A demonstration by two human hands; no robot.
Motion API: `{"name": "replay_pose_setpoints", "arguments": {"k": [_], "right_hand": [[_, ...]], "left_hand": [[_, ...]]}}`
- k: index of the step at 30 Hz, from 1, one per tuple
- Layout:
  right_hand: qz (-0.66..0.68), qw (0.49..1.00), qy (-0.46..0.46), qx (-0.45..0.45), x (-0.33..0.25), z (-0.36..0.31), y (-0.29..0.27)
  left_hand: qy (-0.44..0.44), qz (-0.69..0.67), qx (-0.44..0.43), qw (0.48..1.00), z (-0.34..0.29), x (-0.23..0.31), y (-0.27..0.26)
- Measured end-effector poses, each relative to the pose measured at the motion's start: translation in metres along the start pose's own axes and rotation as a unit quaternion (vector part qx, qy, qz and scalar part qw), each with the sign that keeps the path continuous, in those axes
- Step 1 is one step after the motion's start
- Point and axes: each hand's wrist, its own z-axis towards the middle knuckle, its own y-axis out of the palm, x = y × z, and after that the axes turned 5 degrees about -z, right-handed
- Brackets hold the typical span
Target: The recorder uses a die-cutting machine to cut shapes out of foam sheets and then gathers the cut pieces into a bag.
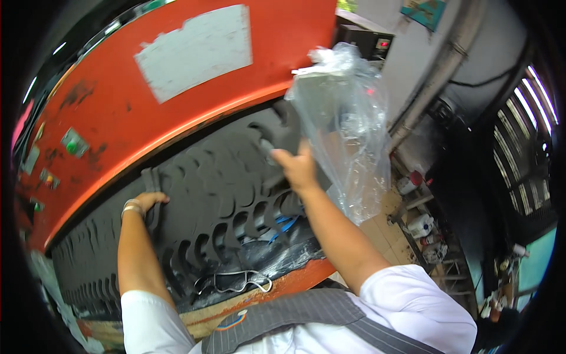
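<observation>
Dark grey foam-like sheet material (pixel 194 171), cut through with rows of curved shapes, lies across the work surface in front of me. My left hand (pixel 151 202) is closed around a narrow upright dark grey strip (pixel 151 184) at the left part of the sheet. On the sheet's right side is my right hand (pixel 299 168), slightly blurred, with its thumb stretched out to the left and apart from the fingers. I see nothing held in it, though part of the fingers is hidden. Near that thumb, a small pale patch (pixel 267 146) shows on the sheet.
An orange machine panel (pixel 283 44) with a green button (pixel 72 146) rises behind the sheet. Clear plastic bags (pixel 354 135) hang at the right. A pale cord (pixel 244 274) lies along the front edge. Further right, a low rack (pixel 421 227) holds containers.
</observation>
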Motion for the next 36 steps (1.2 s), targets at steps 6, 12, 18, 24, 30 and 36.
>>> {"name": "replay_pose_setpoints", "arguments": {"k": [6, 12, 18, 24, 30, 36], "right_hand": [[0.170, 0.969, -0.123, 0.132, -0.076, -0.023, -0.112], [-0.118, 0.977, 0.028, -0.176, -0.068, -0.011, 0.016], [-0.505, 0.814, 0.093, -0.272, 0.008, 0.025, 0.076], [-0.510, 0.787, 0.163, -0.307, 0.020, 0.043, 0.065], [-0.335, 0.859, 0.224, -0.315, 0.031, 0.034, 0.066], [0.031, 0.988, 0.060, -0.142, -0.006, -0.024, 0.017]], "left_hand": [[0.025, -0.035, 0.002, 0.999, 0.001, -0.013, 0.013], [0.117, -0.096, 0.231, 0.961, -0.022, -0.051, 0.039], [0.337, -0.266, 0.401, 0.809, -0.070, -0.104, 0.072], [0.489, -0.115, 0.301, 0.810, -0.116, -0.071, 0.067], [0.245, -0.161, 0.024, 0.956, -0.059, -0.023, 0.043], [0.107, -0.048, 0.024, 0.993, -0.041, 0.004, 0.036]]}}
